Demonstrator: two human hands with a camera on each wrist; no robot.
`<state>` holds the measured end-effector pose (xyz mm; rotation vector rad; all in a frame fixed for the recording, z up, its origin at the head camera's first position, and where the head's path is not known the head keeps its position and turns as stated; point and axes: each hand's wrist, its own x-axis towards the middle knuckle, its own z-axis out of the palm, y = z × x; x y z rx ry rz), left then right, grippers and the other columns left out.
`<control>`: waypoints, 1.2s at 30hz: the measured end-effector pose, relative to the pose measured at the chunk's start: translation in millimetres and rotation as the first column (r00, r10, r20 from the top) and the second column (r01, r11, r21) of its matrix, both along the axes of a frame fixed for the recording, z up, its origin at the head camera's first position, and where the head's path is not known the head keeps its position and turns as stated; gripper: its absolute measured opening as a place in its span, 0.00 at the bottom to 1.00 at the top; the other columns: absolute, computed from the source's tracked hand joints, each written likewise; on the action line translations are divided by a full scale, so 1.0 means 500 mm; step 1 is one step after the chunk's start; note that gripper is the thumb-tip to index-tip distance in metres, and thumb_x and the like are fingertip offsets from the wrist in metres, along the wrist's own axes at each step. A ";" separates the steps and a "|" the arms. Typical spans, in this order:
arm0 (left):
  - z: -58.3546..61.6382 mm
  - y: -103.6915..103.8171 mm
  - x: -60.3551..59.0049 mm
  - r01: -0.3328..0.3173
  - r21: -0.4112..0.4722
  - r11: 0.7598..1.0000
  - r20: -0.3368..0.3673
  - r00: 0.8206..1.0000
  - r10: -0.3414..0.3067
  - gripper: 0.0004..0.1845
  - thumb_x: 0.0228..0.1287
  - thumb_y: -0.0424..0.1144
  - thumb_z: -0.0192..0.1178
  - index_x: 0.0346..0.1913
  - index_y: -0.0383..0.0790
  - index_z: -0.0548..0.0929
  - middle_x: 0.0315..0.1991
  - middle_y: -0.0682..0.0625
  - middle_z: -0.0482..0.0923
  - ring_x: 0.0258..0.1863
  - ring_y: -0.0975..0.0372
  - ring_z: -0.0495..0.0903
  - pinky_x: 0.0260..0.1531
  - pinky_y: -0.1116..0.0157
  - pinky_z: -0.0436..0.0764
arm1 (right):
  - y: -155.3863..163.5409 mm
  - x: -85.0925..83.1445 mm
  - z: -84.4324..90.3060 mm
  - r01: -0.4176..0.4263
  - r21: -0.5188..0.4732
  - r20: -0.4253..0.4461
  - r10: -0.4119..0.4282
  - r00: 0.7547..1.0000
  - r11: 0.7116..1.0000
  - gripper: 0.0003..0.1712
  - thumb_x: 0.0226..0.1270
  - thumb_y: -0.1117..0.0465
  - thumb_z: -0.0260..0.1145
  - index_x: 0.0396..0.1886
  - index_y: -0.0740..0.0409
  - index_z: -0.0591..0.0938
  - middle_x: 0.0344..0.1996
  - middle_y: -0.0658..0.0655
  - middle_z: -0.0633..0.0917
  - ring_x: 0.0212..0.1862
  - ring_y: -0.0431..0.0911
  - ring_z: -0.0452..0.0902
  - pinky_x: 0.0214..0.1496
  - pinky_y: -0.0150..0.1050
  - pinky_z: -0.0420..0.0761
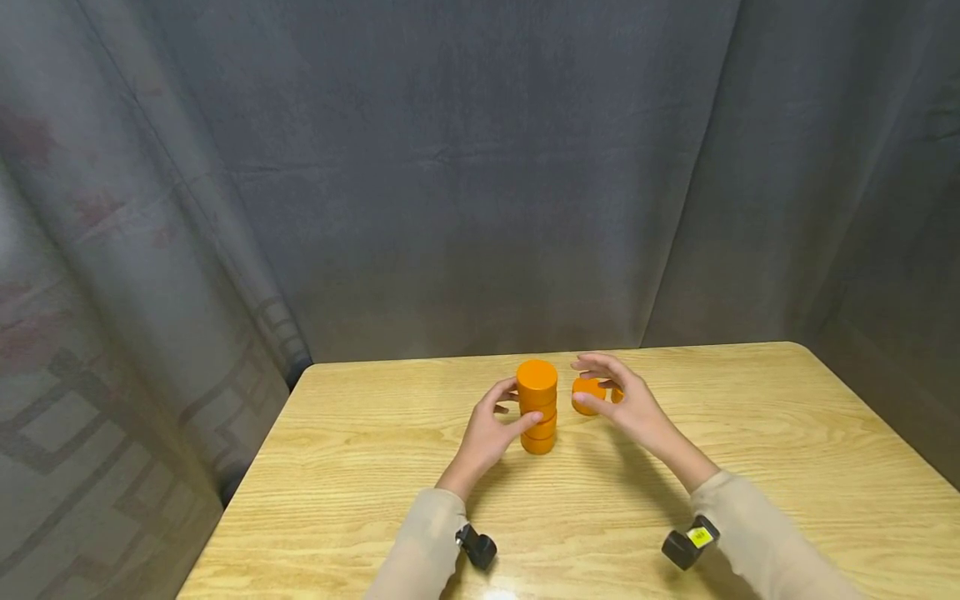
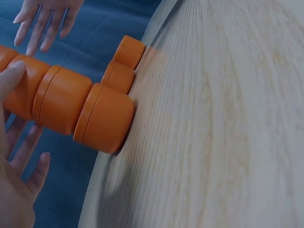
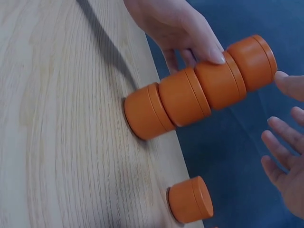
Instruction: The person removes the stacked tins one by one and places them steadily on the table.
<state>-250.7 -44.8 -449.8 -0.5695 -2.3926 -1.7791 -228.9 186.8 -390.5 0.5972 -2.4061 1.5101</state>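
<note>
Noting, nearest the lens, wrist cameras (image 1: pixel 477 548) strapped below both sleeves. Judging the stacking as well advanced: finding a stack of four orange tins (image 1: pixel 537 408) standing upright on the table (image 1: pixel 375 467), with a loose tin (image 1: pixel 587 393) and a second loose tin (image 2: pixel 130 50) lying just beside it, not yet stacked. Steadying the stack with the left hand (image 1: pixel 491 429), thumb pressing its side, fingers relaxed behind, not clasping. Hovering the right hand (image 1: pixel 626 400) over the loose tin, fingers spread and straight, gripping nothing, showing no contact in the right wrist view.
</note>
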 end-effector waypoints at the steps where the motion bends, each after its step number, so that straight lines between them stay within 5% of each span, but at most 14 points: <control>1: 0.001 0.001 0.000 0.000 -0.001 1.000 0.001 1.000 0.000 0.30 0.62 0.41 0.71 0.66 0.45 0.74 0.60 0.52 0.76 0.56 0.55 0.74 0.56 0.49 0.72 | -0.003 0.000 0.000 -0.007 -0.003 0.003 0.007 1.000 1.000 0.31 0.64 0.65 0.71 0.65 0.61 0.73 0.57 0.61 0.81 0.57 0.58 0.74 0.57 0.44 0.73; 4: 0.008 0.002 0.005 0.002 -0.008 1.000 0.009 1.000 -0.002 0.31 0.62 0.38 0.70 0.67 0.42 0.73 0.61 0.48 0.76 0.57 0.52 0.74 0.57 0.46 0.71 | -0.012 0.000 0.001 -0.016 -0.003 0.014 0.017 1.000 1.000 0.31 0.64 0.65 0.71 0.65 0.62 0.72 0.57 0.61 0.80 0.58 0.58 0.74 0.59 0.50 0.72; 11: 0.072 0.000 0.048 0.015 -0.011 1.000 -0.004 1.000 -0.015 0.27 0.64 0.37 0.69 0.65 0.36 0.74 0.58 0.45 0.77 0.54 0.51 0.75 0.55 0.48 0.72 | -0.031 -0.002 0.003 -0.019 0.001 0.036 0.019 0.999 1.000 0.31 0.64 0.65 0.71 0.65 0.64 0.72 0.58 0.62 0.80 0.60 0.60 0.72 0.61 0.57 0.70; 16: 0.075 -0.002 0.052 0.018 -0.004 1.000 -0.006 1.000 -0.018 0.27 0.63 0.37 0.69 0.64 0.37 0.75 0.58 0.46 0.78 0.54 0.51 0.75 0.55 0.47 0.72 | -0.042 -0.005 0.003 -0.030 0.013 0.051 0.030 0.998 0.999 0.33 0.63 0.64 0.72 0.66 0.63 0.72 0.59 0.63 0.79 0.61 0.62 0.72 0.62 0.58 0.70; 23: 0.001 -0.005 0.004 0.013 -0.012 1.000 -0.009 1.000 -0.013 0.29 0.63 0.44 0.70 0.66 0.47 0.75 0.60 0.53 0.77 0.55 0.56 0.75 0.55 0.50 0.72 | -0.062 -0.006 0.001 -0.035 0.044 0.073 0.032 0.997 0.998 0.35 0.62 0.60 0.74 0.67 0.60 0.72 0.59 0.62 0.79 0.58 0.61 0.72 0.59 0.60 0.70; 36: -0.005 -0.002 0.001 0.023 -0.026 0.999 -0.034 0.999 -0.024 0.29 0.63 0.47 0.69 0.66 0.49 0.75 0.60 0.57 0.77 0.53 0.59 0.75 0.53 0.55 0.72 | -0.079 -0.010 0.006 -0.028 0.032 0.071 0.026 0.997 0.999 0.37 0.60 0.60 0.75 0.68 0.60 0.72 0.59 0.63 0.79 0.57 0.57 0.73 0.59 0.61 0.70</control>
